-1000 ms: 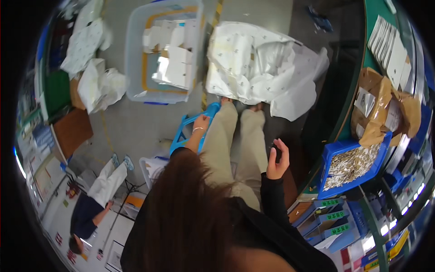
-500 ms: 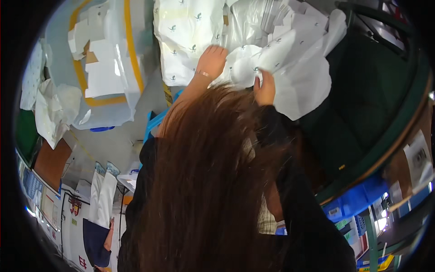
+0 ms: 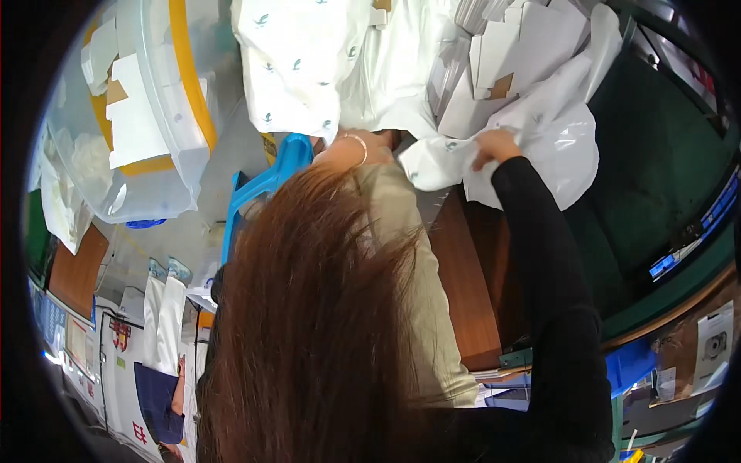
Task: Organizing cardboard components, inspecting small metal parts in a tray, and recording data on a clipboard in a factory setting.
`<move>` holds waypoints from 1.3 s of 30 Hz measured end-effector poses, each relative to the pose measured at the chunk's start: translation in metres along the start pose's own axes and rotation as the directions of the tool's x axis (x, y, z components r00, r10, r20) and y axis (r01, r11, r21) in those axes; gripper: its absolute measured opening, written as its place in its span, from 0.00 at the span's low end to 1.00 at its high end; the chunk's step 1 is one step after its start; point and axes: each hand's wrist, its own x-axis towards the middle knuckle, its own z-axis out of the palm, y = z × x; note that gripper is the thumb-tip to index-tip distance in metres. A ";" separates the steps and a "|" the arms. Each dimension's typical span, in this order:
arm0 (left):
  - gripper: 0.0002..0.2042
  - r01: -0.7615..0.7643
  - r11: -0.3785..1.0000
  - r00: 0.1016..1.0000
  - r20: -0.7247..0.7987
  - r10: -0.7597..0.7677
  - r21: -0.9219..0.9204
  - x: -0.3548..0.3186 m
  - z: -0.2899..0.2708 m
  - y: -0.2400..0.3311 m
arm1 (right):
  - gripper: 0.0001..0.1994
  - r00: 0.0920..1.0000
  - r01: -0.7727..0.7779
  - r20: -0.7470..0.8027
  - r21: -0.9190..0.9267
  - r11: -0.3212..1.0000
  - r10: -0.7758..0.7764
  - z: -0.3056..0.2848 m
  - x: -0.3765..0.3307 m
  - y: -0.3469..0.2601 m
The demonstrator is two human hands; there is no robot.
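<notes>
A large white plastic bag (image 3: 561, 131) with small green prints lies at the top right, holding white folded cartons (image 3: 532, 42) that show in its mouth. My right hand (image 3: 498, 145) is closed on a gathered part of this bag, its fingers curled into the film. To the left, my left hand (image 3: 374, 145), with a bracelet at the wrist, reaches below the bag's lower edge. Its fingers are mostly hidden, so their hold cannot be seen. Another printed white bag (image 3: 301, 69) stands just beyond my left hand. Long hair covers the middle of the view.
A clear plastic bin (image 3: 158, 181) with yellow tape and white cartons stands at the left. Close to my left arm is a blue plastic stool (image 3: 270, 181). A dark green surface (image 3: 656, 154) lies at the right. Another person in white trousers (image 3: 164, 324) is at the lower left.
My left hand has come down from the bags toward me. My right hand has shifted right, gathering the bag's film, and more of the cartons show. The view has moved too.
</notes>
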 end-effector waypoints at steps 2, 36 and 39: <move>0.24 0.173 0.976 0.981 -0.107 -0.160 0.132 0.007 0.017 -0.015 | 0.24 0.980 -0.188 -0.070 -0.037 0.981 0.185 0.020 -0.010 0.006; 0.19 0.623 0.746 0.459 -0.882 -0.106 0.235 0.004 -0.215 -0.019 | 0.41 0.126 0.510 -0.977 0.213 0.833 0.172 -0.173 0.145 -0.151; 0.22 0.499 0.821 0.012 -0.945 -0.326 -0.277 0.017 -0.238 -0.028 | 0.41 0.261 0.743 -0.944 0.330 0.582 0.202 -0.210 0.156 -0.159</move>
